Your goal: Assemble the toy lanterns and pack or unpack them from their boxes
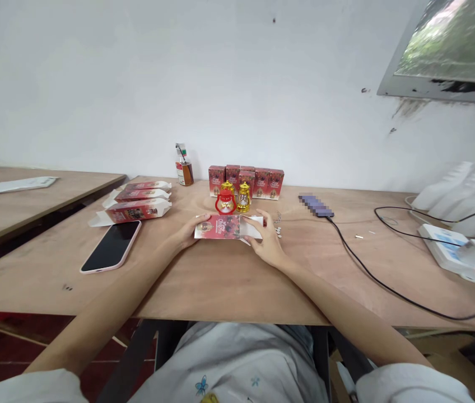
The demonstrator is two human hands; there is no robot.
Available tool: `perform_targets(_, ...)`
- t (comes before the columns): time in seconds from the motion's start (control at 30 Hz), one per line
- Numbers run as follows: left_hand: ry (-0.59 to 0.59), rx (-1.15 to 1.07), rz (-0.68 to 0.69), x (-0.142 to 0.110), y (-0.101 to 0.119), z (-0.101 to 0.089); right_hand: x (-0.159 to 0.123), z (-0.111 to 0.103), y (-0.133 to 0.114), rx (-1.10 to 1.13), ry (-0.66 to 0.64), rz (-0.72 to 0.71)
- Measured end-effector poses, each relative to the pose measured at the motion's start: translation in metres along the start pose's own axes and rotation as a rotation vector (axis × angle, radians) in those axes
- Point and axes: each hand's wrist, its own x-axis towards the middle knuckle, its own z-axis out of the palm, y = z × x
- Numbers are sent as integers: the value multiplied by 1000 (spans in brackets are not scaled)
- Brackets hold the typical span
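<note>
A red printed cardboard box lies sideways between my hands, its white end flaps open toward the right. My left hand is closed around its left end. At the right end, my right hand grips the box by the open flaps, thumb below and fingers above. Just beyond the box stand a small red lantern and two gold lanterns, one gold lantern to its right and the other partly hidden behind it. Several closed red boxes stand upright in a row behind the lanterns.
Several open red boxes lie at the left, near a phone. A bottle stands by the wall. On the right are a blurred phone-like object, its black cable and a white power strip.
</note>
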Motion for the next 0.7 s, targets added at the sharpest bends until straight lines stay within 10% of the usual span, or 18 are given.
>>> perform_targets(0.7,-56,150,31,-3,0,4,0,2,3,74,36,54)
